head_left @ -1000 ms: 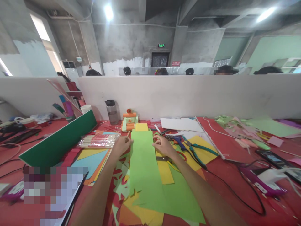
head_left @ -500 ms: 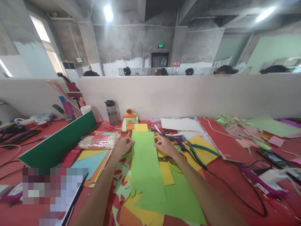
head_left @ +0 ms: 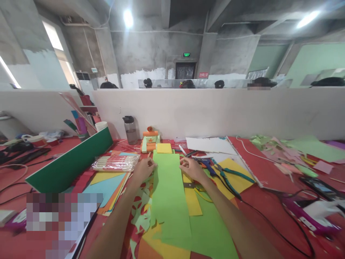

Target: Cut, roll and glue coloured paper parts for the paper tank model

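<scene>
A long strip of light green paper [head_left: 169, 194] lies lengthwise in front of me. My left hand [head_left: 145, 168] pinches its left edge near the far end. Opposite, my right hand [head_left: 191, 167] pinches the right edge at about the same height. Just beyond the strip's far end is a small yellow block [head_left: 164, 148]. Behind that stands an orange and pale green paper model [head_left: 150, 139] with a star on it. Under the strip are a larger green sheet [head_left: 212, 230] and yellow paper pieces [head_left: 193, 203].
Teal-handled pliers [head_left: 234, 172] and a blue-handled tool lie right of my right hand. Bagged sticks [head_left: 115, 163] and coloured sheets [head_left: 107, 190] are on the left, beside a green board [head_left: 72, 162]. A water bottle [head_left: 131, 130] stands by the white partition [head_left: 215, 111].
The view has shifted slightly, so everything sits a little further right. Both hands keep their pinch on the green strip's edges.
</scene>
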`<state>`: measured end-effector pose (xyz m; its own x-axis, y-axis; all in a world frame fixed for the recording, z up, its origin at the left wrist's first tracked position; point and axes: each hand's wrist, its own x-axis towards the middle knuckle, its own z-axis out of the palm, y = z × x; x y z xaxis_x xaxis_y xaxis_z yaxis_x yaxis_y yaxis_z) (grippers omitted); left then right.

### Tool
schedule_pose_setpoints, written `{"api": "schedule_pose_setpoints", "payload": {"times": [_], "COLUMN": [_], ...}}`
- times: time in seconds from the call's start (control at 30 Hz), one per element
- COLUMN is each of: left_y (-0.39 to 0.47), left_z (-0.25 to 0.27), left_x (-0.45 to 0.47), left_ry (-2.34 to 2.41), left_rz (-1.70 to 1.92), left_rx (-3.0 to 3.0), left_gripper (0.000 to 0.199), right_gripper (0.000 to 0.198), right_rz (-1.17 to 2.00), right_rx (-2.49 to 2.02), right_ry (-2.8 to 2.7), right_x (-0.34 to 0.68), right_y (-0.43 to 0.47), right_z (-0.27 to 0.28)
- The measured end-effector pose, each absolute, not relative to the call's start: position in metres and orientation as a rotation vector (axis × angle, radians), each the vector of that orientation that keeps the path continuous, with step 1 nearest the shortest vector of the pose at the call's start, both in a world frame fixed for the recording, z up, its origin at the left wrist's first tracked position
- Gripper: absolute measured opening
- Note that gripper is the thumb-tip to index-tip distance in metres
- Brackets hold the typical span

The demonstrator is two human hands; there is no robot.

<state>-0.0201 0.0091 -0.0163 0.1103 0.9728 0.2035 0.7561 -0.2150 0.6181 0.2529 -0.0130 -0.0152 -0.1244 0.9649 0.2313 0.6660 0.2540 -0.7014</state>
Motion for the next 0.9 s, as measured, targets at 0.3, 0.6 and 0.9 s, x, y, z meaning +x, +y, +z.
{"api": "schedule_pose_setpoints", "payload": {"times": [0.3, 0.6, 0.9], "left_y": [0.0080, 0.0037, 0.0066], "left_z": [-0.0165, -0.0121, -0.0157], "left_x": [-0.0175, -0.0131, -0.0138], "left_ry": [1.698, 1.718, 1.737], "left_rz": [0.877, 0.879, 0.875], "left_rx": [2.029, 2.015, 2.035], "left_gripper": [0.017, 0.019, 0.022], "right_gripper": [0.017, 0.017, 0.020], "right_rz": [0.533, 0.532, 0.530], "right_rx": [-1.446, -1.437, -1.432], "right_ry": [-1.847, -1.838, -1.835], "right_x": [0.2532, 0.2547, 0.2533], "right_y": [-0.0115, -0.0083, -0.0078], "right_z": [-0.0143, -0.0189, -0.0207]}}
